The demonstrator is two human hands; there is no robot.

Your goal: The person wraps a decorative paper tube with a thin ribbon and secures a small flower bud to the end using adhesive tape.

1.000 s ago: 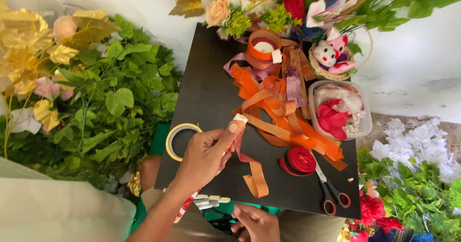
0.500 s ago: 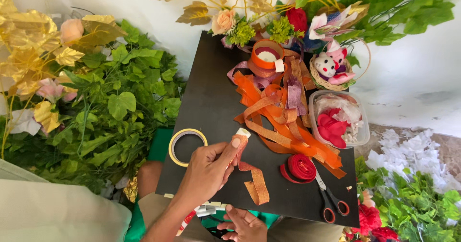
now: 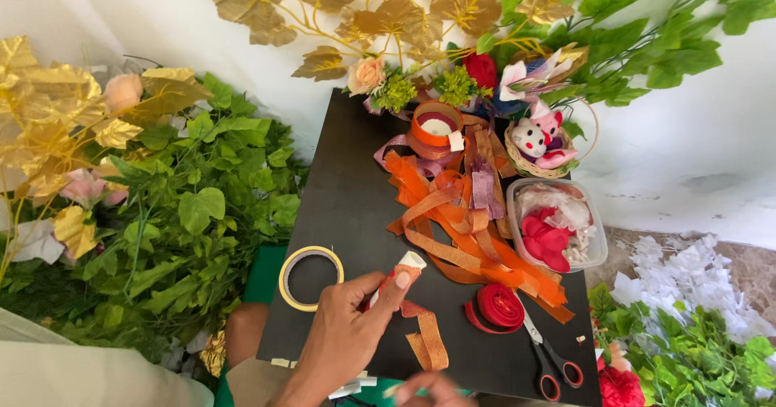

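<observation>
Both arms are bare with no sleeve, watch or ring showing: the left hand and its forearm rise beside the tape ring, only the fingertips of the right hand show below it, and pale beige cloth lies left of it.

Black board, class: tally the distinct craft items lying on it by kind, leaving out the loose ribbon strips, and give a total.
Tape ring: 1
Red ribbon roll: 1
Scissors: 1
Clear plastic tub: 1
Orange ribbon spool: 1
Small basket with a plush toy: 1
Total: 6
</observation>
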